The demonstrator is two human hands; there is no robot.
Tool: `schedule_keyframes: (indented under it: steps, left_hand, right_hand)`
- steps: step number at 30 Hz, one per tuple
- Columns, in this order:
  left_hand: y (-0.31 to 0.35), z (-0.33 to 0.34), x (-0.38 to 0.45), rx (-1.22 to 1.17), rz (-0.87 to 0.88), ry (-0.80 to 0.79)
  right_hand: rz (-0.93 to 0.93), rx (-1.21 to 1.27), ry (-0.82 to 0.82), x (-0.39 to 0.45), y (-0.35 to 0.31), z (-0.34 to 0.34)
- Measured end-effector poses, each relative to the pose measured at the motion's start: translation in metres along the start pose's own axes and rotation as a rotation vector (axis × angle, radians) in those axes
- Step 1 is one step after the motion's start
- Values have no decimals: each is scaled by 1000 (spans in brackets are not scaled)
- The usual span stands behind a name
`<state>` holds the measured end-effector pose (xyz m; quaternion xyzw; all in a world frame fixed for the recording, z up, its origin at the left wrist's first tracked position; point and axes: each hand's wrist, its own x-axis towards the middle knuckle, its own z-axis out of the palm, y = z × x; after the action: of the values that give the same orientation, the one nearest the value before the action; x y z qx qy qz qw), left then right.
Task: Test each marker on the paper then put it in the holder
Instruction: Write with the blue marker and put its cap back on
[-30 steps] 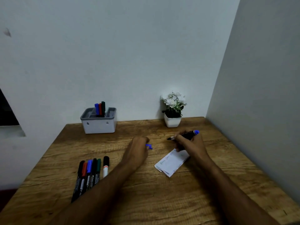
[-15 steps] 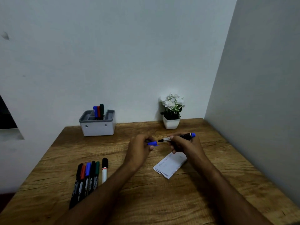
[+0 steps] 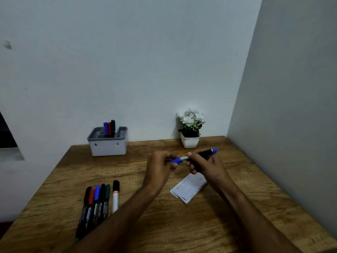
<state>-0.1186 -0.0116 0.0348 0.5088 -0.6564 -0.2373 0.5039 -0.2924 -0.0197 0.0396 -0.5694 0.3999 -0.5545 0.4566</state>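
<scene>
Marker (image 3: 204, 153): black barrel, blue ends | left hand (image 3: 160, 167) pinches cap | right hand (image 3: 206, 166) grips barrel

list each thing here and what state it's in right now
blue marker: held level in both hands, cap on its tip
blue cap: pinched by left hand
right hand: grips the marker barrel
holder: upright, three markers standing in it
marker row: six lying capped on the table
paper: folded, flat, faint marks on it
plant: upright in its white pot
</scene>
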Motion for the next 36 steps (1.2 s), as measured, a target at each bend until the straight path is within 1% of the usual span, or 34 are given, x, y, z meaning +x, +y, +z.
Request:
schedule_keyframes:
  steps: [8, 13, 18, 22, 24, 27, 29, 30, 33, 36]
  left_hand:
    - [6, -1, 3, 61, 26, 119]
    - [5, -8, 2, 93, 43, 107]
    - [1, -21, 8, 94, -16, 60]
    - [-2, -34, 9, 57, -87, 101]
    - [-5, -42, 8, -21, -155, 123]
    - [-9, -51, 9, -274, -249, 176]
    - [-10, -54, 9, -406, -269, 217]
    - [-10, -55, 9, -432, -261, 223]
    - [-12, -56, 8, -388, -197, 215]
    - [-18, -62, 10, -272, -158, 234]
  right_hand:
    - [23, 114, 12, 0, 5, 15]
    - [67, 156, 6, 0, 7, 22]
    - [123, 119, -56, 3, 5, 23]
    - [122, 163, -15, 7, 4, 19]
    - [99, 108, -16, 9, 5, 16]
    - [34, -54, -89, 12, 9, 21]
    - [-16, -160, -134, 14, 12, 30]
    - [-41, -205, -153, 15, 14, 35]
    - [-101, -297, -190, 20, 22, 53]
    - [-171, -406, -168, 27, 31, 70]
